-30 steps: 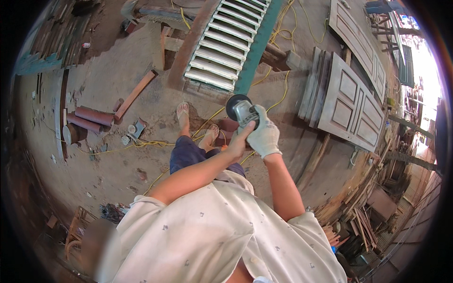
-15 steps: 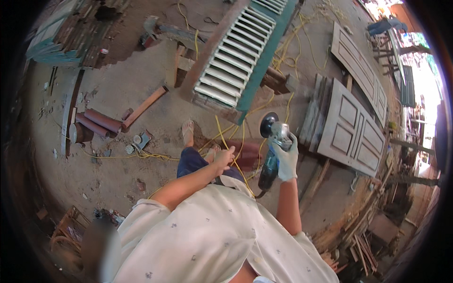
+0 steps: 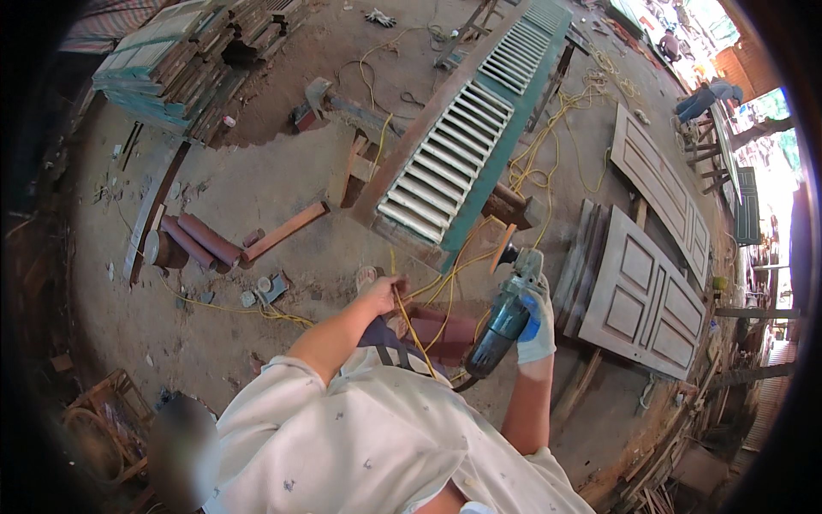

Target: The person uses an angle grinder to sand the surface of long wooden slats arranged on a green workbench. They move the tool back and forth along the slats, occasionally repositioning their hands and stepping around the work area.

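Observation:
My right hand (image 3: 537,325), in a white glove with a blue patch, grips an angle grinder (image 3: 498,332) near its metal head. The grinder's orange-brown disc (image 3: 503,248) is seen nearly edge-on, apart from any wood. My bare left hand (image 3: 383,295) is closed around a yellow cord (image 3: 412,331), which runs down past my waist. Beyond both hands lies a louvered wooden shutter (image 3: 489,154), with pale slats and a green edge, raised off the ground. The grinder is to the right of its near end.
Grey panelled doors (image 3: 638,287) are stacked on the right. More yellow cord (image 3: 561,107) lies tangled beyond them. Dark red rolls (image 3: 204,240) and a wood strip (image 3: 287,230) lie left. A pile of green-edged boards (image 3: 163,73) stands far left. Another person (image 3: 709,101) bends at the far right.
My left hand has moved slightly left and now draws the yellow cord up with it. The grinder has turned, bringing its disc edge-on. My view has tilted to show more of the far yard.

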Demonstrator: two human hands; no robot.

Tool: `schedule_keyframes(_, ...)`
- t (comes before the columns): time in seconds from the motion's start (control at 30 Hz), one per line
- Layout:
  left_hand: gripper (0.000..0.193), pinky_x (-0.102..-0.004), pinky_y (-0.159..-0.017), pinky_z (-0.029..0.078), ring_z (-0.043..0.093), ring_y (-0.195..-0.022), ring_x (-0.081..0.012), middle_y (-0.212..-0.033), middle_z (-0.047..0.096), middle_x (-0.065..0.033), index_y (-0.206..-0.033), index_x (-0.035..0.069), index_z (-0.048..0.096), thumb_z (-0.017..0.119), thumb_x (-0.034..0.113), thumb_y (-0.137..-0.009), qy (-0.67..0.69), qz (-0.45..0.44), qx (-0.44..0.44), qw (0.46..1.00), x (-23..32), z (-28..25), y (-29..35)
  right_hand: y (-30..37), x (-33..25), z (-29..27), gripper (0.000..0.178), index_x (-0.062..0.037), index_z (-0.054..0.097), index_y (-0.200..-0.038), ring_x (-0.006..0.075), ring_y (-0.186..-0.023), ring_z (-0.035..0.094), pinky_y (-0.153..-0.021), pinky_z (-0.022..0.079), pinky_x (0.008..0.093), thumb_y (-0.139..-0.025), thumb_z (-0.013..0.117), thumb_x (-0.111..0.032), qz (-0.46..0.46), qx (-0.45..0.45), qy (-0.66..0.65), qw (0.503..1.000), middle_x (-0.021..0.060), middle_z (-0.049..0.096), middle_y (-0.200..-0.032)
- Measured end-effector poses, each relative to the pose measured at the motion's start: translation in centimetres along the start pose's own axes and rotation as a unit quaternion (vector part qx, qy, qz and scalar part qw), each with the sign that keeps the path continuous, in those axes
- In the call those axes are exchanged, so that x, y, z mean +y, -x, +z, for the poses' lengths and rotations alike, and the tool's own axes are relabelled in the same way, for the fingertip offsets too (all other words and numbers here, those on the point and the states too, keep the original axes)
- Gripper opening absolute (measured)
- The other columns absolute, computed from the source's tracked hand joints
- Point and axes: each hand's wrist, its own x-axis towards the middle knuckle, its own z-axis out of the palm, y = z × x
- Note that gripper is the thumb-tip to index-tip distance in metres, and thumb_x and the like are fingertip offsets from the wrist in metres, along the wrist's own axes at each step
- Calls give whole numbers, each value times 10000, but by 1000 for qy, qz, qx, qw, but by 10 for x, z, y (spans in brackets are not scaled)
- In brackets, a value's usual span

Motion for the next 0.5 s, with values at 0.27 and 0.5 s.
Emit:
schedule_keyframes(0.27, 75, -413, -834, 613, 607, -716, -140, -781, 580, 26, -1116, 117, 659, 599, 158, -1100, 208, 360, -90, 905, 192, -6, 165, -85, 1, 58, 543, -40, 592, -1420, 357, -960, 769, -825, 670, 527, -930, 760, -205, 2, -20, -66, 998, 181, 742, -1176)
schedule_keyframes(0.5, 236, -436, -1035, 549, 617, -820, -119, -818, 615, 36, -1248, 75, 680, 611, 266, -1128, -130, 487, -310, 806, 255, 117, 372, -132, -51, 104, 574, -13, 639, -1332, 373, -972, 771, -844, 676, 534, -915, 771, -385, -35, -54, -76, 995, 198, 748, -1161)
